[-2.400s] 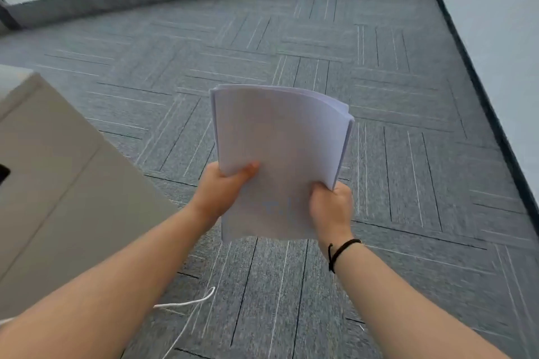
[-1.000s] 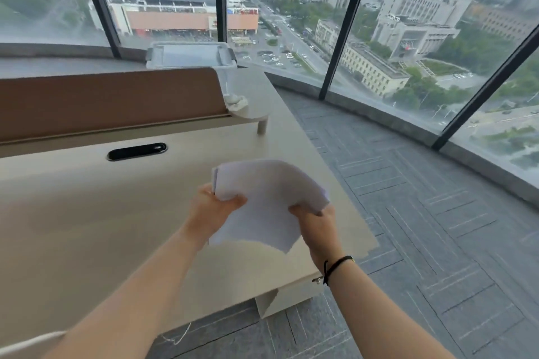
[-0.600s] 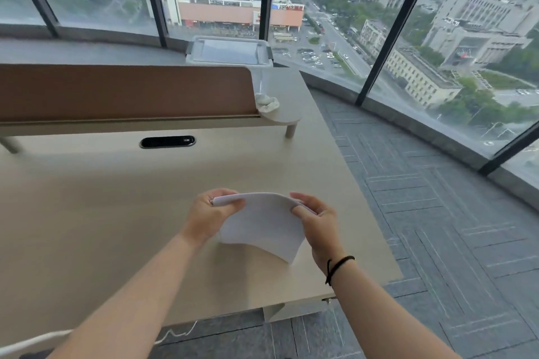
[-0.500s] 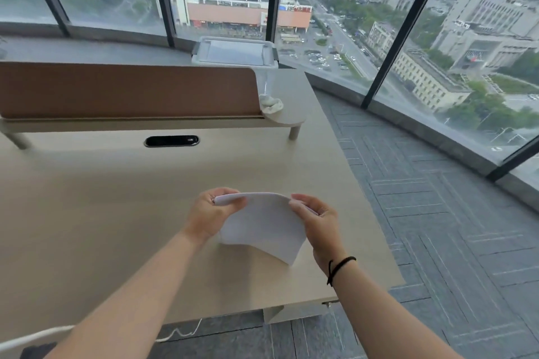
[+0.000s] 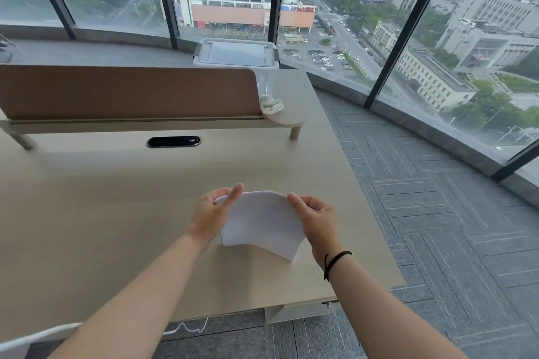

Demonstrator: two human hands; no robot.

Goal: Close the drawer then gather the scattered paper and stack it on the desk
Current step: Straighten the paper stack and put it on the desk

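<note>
Paper stack [image 5: 259,221] on desk [image 5: 87,213], left hand [image 5: 211,214] and right hand [image 5: 316,220] grasping its sides

My left hand [image 5: 210,217] covers the left edge of the paper stack [image 5: 261,220], the screen [image 5: 128,92] hides the lower part of the plastic box [image 5: 236,52], and the picture's left side cuts off the desk [image 5: 87,213].

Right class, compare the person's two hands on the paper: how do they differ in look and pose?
1. The right hand has a black band at its wrist; the left hand has a bare wrist.
2. The left hand is at the paper's left edge, the right hand at its right edge.
3. The left thumb points up and right, the right thumb up and left.

Both hold the bowed paper just above the desk.
</note>
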